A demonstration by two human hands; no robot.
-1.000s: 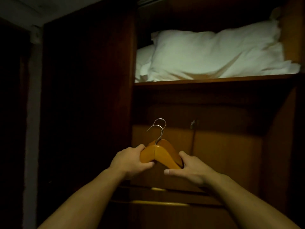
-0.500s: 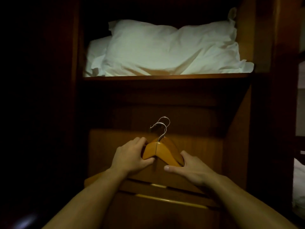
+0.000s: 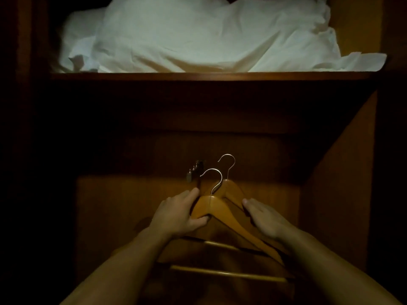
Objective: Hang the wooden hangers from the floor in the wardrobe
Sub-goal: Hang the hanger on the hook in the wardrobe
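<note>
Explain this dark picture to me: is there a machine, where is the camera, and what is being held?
No machine here: a person works with bare hands. A wide-angle camera worn on the head looks forward and down at them. The left hand grips one shoulder of the front wooden hanger; a second hanger sits just behind it. The right hand lies with straight fingers against the hangers' other side. Neither hanger is hung yet. This is inside a wardrobe; white pillows lie on the shelf above.

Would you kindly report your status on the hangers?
Left grip holds front orange wooden hanger; right grip rests on rear hanger. Neither hung. Dark metal fixture beside hooks.
</note>
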